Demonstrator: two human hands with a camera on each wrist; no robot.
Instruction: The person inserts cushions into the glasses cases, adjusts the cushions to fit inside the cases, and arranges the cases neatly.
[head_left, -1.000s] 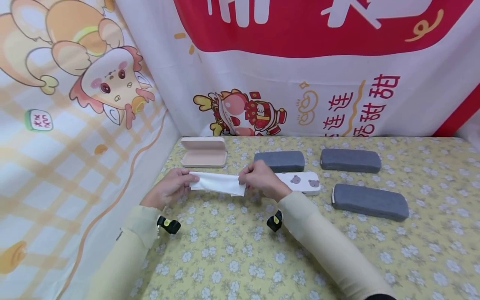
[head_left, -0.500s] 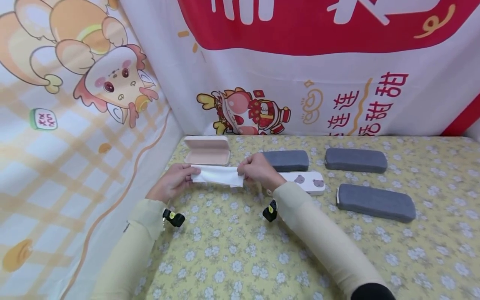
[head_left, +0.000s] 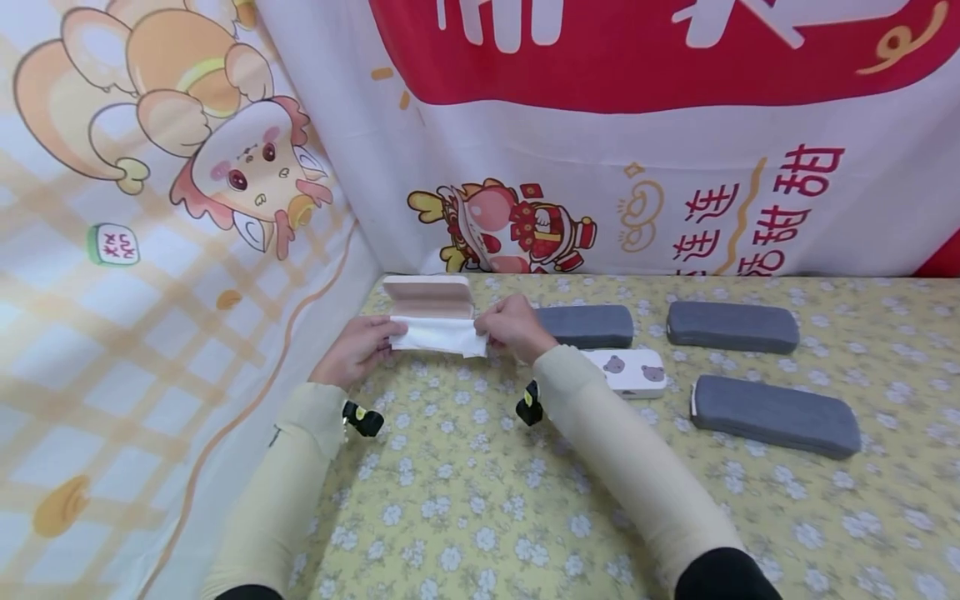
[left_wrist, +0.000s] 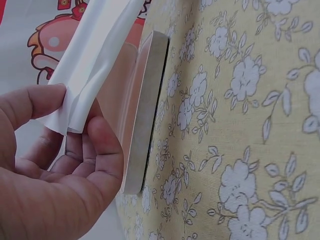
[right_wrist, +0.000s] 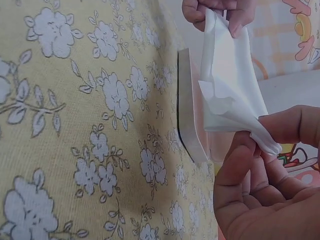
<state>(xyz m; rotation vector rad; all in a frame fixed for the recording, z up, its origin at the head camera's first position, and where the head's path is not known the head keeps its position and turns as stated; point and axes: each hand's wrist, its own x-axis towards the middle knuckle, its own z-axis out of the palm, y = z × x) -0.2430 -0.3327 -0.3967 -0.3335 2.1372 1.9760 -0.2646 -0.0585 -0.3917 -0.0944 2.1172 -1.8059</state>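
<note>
My left hand (head_left: 358, 348) pinches the left end of a folded white cloth (head_left: 435, 335) between thumb and fingers. At its other end, my right hand (head_left: 516, 327) pinches the cloth, which stretches flat between the two. Behind and below it lies an open eyeglass case (head_left: 429, 289) with a pinkish-beige inside and its lid raised. In the head view the cloth hides the case's lower half. The left wrist view has the cloth held above the case's pale side wall (left_wrist: 152, 110), apart from it. Creased layers of cloth (right_wrist: 225, 85) show in the right wrist view.
Right of the hands lies a white case with bear prints (head_left: 633, 372), partly behind the right wrist. Three grey cases lie around it: one behind (head_left: 588, 327), one far right (head_left: 731, 327), one nearer (head_left: 776, 415). A printed curtain (head_left: 360, 150) borders the table at left and back.
Both hands have carried the cloth forward, from in front of the open case to over its lower half. The grip at both ends stays the same. The head view has shifted slightly.
</note>
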